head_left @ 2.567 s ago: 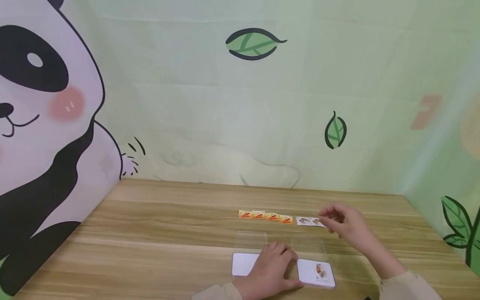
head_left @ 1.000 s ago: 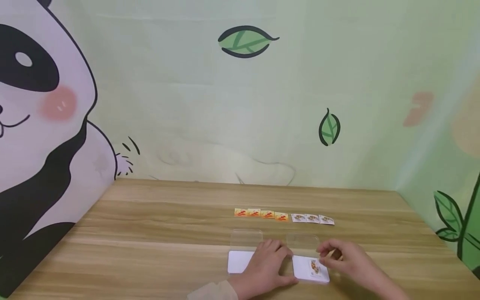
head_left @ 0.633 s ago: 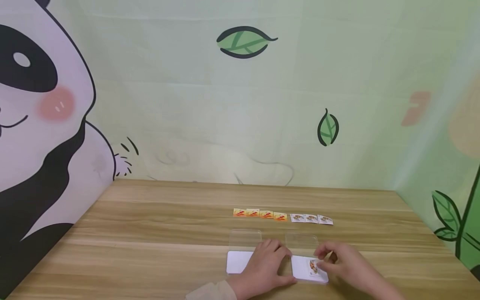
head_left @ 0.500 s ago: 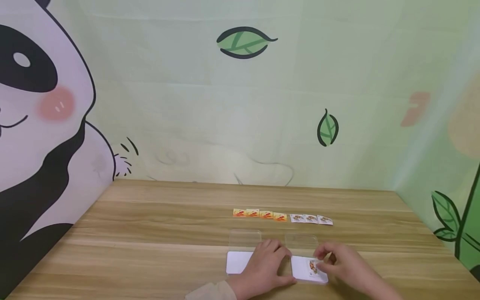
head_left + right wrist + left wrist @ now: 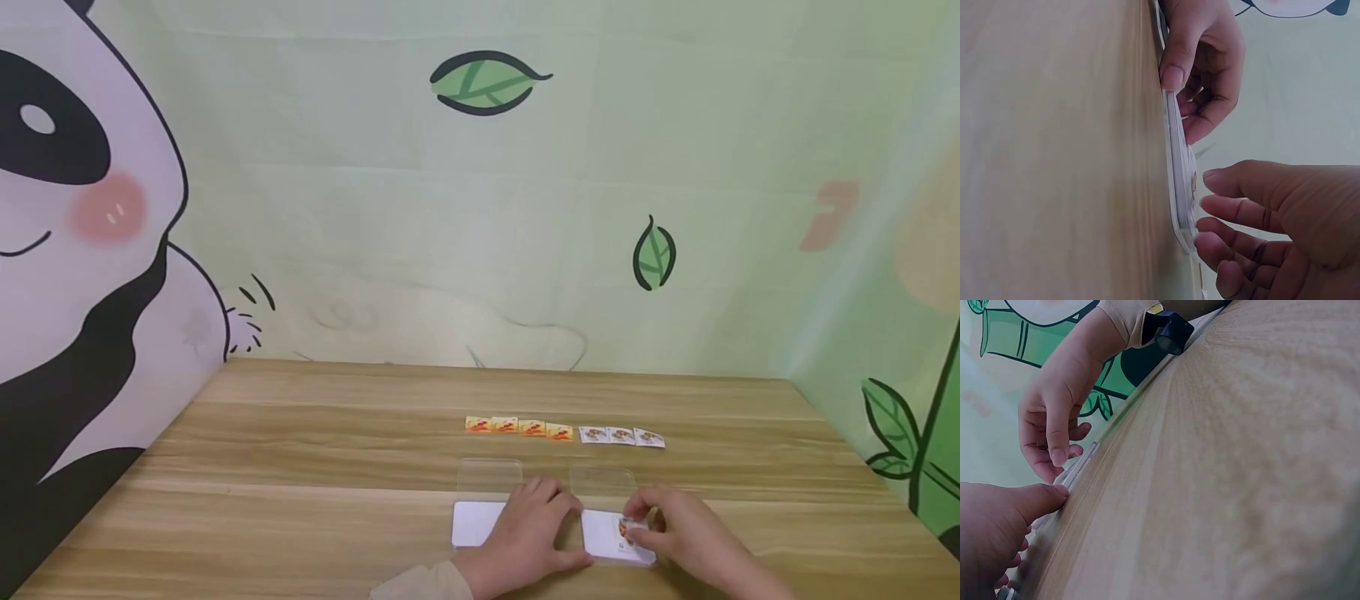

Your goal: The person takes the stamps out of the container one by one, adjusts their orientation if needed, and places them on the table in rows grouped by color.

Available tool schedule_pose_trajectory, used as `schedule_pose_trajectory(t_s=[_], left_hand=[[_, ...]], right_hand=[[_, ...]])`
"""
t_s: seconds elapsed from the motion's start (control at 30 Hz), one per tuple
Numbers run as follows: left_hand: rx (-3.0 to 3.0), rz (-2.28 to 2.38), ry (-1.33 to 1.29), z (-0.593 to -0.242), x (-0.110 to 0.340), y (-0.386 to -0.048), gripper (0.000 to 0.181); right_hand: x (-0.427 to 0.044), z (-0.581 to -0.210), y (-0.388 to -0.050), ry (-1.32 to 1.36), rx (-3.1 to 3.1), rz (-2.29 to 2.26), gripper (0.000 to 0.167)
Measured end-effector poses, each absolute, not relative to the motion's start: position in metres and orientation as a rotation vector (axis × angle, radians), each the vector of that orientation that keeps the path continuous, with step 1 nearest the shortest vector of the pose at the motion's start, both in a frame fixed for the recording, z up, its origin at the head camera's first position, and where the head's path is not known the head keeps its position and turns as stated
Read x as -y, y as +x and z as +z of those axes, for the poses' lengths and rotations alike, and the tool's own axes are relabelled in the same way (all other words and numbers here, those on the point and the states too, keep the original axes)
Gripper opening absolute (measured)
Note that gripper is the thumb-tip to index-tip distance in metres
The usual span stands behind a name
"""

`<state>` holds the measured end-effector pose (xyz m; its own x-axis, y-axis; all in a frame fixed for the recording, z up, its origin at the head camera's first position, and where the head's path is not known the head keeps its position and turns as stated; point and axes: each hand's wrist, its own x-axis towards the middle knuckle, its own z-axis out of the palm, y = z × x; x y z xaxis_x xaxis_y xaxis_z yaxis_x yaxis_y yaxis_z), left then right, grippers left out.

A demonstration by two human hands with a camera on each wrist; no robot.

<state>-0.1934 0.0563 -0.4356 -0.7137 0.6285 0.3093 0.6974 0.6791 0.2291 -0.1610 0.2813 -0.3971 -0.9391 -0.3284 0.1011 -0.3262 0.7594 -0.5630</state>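
Note:
Two hinged clear plastic cases lie side by side with lids laid back. The left case's white insert (image 5: pixel 474 523) is partly behind my left hand (image 5: pixel 528 529). That hand grips the right case at its left end, thumb on the near edge. On the right case's white insert (image 5: pixel 602 533) lies a small food-picture card (image 5: pixel 625 537). My right hand (image 5: pixel 678 529) hovers over this card, thumb and forefinger apart, partly covering it. In the right wrist view, the right fingertips (image 5: pixel 1213 181) stand close to the insert; whether they touch the card is unclear.
Behind the cases runs a row of small cards: several orange-yellow cards (image 5: pixel 517 427) and three white picture cards (image 5: pixel 621 436). Clear lids (image 5: pixel 489 477) lie between them and the inserts. A printed panda backdrop (image 5: pixel 337 208) rises behind the wooden table (image 5: pixel 300 467).
My right hand has come from the white cards in the back row to the right case, then shifted slightly left over the picture card. My left hand stays on the case.

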Motion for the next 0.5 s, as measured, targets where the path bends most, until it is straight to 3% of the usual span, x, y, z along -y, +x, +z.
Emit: schedule_pose_trajectory(t_s=[0.5], left_hand=[[2.687,-0.511,-1.085,-0.4357,-0.0554,-0.1935,0.047]], right_hand=[[-0.2776,-0.4040,-0.1609,-0.516,-3.005,-0.906,0.012]])
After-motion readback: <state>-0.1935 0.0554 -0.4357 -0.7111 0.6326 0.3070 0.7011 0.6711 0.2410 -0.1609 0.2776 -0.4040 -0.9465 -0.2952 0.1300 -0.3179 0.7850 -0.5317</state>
